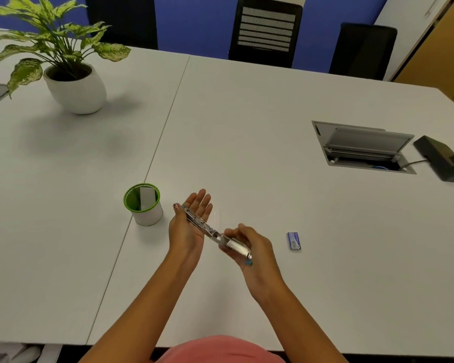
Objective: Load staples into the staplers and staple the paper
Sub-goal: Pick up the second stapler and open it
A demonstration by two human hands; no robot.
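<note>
The stapler [215,233] is lying across the left grip [189,231] and reaching into the right grip [258,248], over the tabletop [247,113]. A cup [146,214] with a card [146,199] in it is standing just left of them; a staple box [294,241] is lying to the right. A potted plant [76,87] is sitting far back left.

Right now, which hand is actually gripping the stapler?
The right hand: its fingers curl round the stapler. The left hand lies open, palm up, beneath it.
</note>
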